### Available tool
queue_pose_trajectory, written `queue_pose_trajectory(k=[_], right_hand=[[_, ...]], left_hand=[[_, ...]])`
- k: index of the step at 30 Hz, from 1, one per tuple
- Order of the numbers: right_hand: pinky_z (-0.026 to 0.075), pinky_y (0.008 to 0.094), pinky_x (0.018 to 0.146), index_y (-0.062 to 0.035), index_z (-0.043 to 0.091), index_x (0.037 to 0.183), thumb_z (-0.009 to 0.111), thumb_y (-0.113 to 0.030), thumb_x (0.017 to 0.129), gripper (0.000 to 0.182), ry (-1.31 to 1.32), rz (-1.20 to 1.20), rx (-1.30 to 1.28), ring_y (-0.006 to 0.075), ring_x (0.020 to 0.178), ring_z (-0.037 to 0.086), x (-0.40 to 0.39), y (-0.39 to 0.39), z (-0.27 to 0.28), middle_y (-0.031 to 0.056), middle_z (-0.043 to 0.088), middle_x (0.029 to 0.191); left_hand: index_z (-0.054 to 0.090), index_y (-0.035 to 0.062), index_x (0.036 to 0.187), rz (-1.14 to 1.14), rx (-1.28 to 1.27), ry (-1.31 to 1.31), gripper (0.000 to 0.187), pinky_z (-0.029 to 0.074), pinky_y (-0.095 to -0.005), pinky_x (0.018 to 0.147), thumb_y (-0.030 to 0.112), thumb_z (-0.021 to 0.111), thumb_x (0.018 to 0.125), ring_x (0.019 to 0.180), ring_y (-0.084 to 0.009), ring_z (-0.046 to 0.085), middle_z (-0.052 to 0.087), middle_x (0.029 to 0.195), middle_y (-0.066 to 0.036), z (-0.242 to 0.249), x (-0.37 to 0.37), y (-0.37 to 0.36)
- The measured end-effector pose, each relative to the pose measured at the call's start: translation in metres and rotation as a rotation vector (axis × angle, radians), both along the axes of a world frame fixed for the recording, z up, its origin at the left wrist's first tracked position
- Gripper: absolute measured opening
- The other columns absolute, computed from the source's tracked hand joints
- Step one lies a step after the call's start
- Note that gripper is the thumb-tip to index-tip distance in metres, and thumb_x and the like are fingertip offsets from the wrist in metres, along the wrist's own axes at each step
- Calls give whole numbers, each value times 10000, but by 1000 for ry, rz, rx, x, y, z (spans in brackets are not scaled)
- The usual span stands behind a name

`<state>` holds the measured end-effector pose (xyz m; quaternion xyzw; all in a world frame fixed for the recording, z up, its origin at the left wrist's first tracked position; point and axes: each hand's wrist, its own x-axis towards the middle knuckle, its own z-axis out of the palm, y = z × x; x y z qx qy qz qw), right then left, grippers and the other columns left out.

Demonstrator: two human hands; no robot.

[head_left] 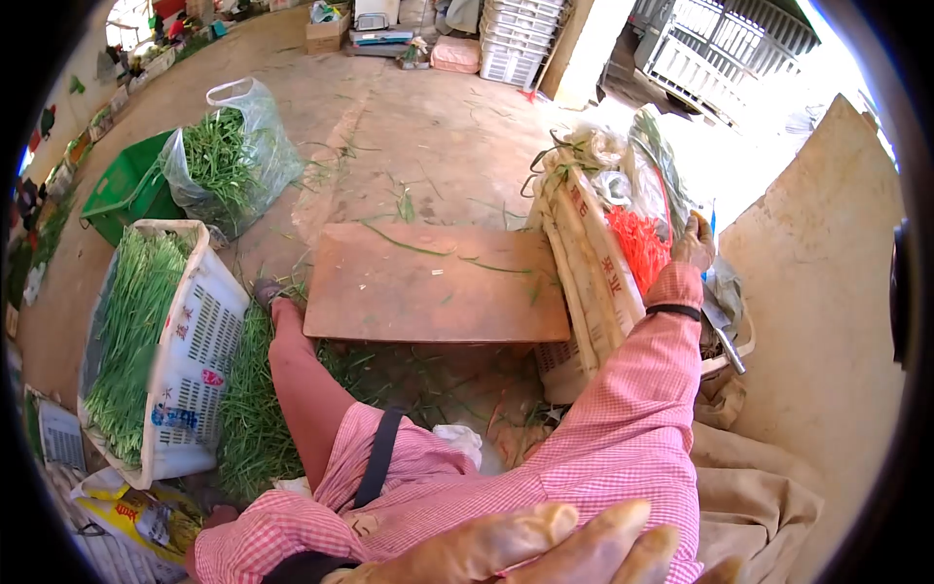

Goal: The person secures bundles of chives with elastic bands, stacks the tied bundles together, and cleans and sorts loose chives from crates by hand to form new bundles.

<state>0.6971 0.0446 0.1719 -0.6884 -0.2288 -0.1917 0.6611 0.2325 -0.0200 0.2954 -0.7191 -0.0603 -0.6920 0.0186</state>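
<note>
My right hand reaches out over the crate on the right, beside a bundle of red plastic strings. Its fingers look curled together, and what they hold, if anything, is too small to make out. Very near the camera, my left hand crosses the bottom edge in a stained glove, fingers stretched and slightly apart, holding nothing visible. A low brown wooden board lies in front of me with a few loose green stalks on it. Cardboard lines the crate next to it.
A white crate of long green stalks stands on the left, with loose greens beside it. Behind are a clear bag of greens and a green crate. Brown cloth lies by the right wall.
</note>
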Motion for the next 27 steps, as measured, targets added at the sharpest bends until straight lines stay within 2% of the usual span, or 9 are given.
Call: queue_pose_trajectory(k=[4,6,8,10,17,20,22,24,27], right_hand=[[424,266,668,-63,649,920,593,-263,809,236,115,-167,-209,115,705,546,57,-2,-5,45,648,814],[437,320,783,-115,635,994,602,-394,748,373,92,-268,-586,212,862,600,79,-7,-8,95,640,941],[436,322,792,-124,635,997,601,-395,744,372,79,-356,-839,222,880,596,96,-9,-19,99,633,958],[435,324,802,-132,635,1000,601,-395,741,371,106,-360,-1014,231,898,592,98,1,-23,104,627,974],[438,353,829,-151,643,984,576,-366,749,326,117,-283,-1192,270,951,571,116,26,-37,117,612,1002],[438,409,791,-169,650,938,536,-371,798,271,-128,-379,-1243,269,950,555,99,42,-18,76,615,977],[459,404,731,-144,647,898,487,-411,828,319,-628,-559,-1130,268,865,577,28,68,34,70,605,888],[467,385,612,-70,642,902,511,-390,836,352,-612,-313,-935,245,666,589,-50,88,90,90,608,832],[442,272,541,-66,648,943,587,-327,811,299,-207,672,-272,132,584,557,-108,117,114,81,643,830]], left_hand=[[627,155,963,-180,-218,242,231,460,-316,734,182,522,759,780,-168,587,628,867,-46,2,-43,8],[501,51,1135,301,-354,717,412,401,-333,822,249,555,778,878,-212,537,583,953,-95,-7,-109,39],[422,9,1240,604,-739,567,457,365,-294,874,216,524,846,949,-188,501,551,1029,-92,-13,-120,54],[444,-10,1217,496,-999,278,392,377,-288,849,134,492,855,924,-139,493,545,1017,-78,-59,-211,113],[402,-5,1246,598,-1189,-32,429,354,-259,890,206,490,883,1001,-154,481,518,1108,-98,-172,-458,80],[420,-1,1234,564,-1263,-192,426,345,-260,901,215,505,877,1034,-159,464,487,1163,-104,-182,-488,46],[449,6,1214,753,-1211,-151,403,340,-261,905,198,519,867,1045,-155,451,476,1183,-90,-181,-491,31],[478,19,1194,815,-1253,-102,378,345,-257,896,176,534,856,1027,-141,452,487,1165,-65,-163,-468,27],[446,18,1219,539,-1263,-141,375,393,-224,795,106,513,861,866,-106,512,574,971,-35,-172,-441,33]])
